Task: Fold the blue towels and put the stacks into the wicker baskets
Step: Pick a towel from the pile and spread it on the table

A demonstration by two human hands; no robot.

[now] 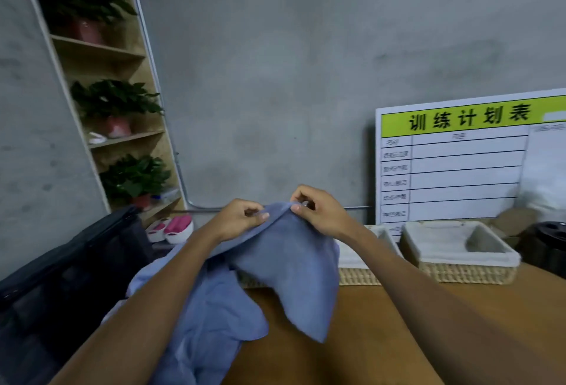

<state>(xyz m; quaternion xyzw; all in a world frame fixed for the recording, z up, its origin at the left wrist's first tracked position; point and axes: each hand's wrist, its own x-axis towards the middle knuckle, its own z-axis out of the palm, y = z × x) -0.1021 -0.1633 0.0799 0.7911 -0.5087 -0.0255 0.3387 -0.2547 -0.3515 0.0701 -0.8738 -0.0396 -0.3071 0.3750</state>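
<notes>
A blue towel (288,265) is pinched along its top edge by the left hand (242,219) and right hand (318,216), hanging above the bench (398,338); the wicker basket (459,256) lies to the right, nearer the right hand.

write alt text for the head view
Both hands, the left hand and right hand, pinch the top edge of a blue towel held up over a wooden table. Two lined wicker baskets sit behind it.

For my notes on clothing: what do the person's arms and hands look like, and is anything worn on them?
Both forearms are bare, with no sleeves in view. The left hand and the right hand wear no gloves, and no rings, watch or bracelets show.
</notes>
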